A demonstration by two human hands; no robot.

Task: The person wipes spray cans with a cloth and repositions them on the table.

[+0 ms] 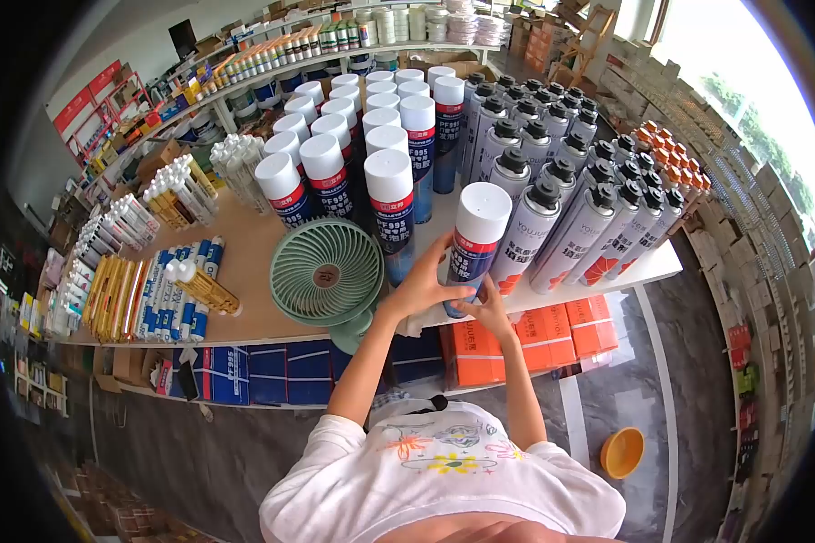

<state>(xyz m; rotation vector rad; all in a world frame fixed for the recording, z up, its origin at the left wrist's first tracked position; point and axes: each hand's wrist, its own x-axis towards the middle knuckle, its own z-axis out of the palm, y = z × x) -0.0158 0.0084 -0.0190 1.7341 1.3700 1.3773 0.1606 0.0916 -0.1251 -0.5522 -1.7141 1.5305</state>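
Clearly held two-handed, the white-capped can (476, 237) is nearly upright at the front edge of the table (255, 312), left hand (423, 282) gripping its left side, right hand (491, 313) lower on its right, black-topped cans (529, 237) just beside.

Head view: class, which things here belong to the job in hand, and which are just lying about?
In the job:
- white-capped can, held by the left hand and right hand
- probably the matching cans standing beside it

Apparently just lying about:
- green fan
- gold tubes
- orange boxes below the tabletop
- yellow-orange basin on the floor
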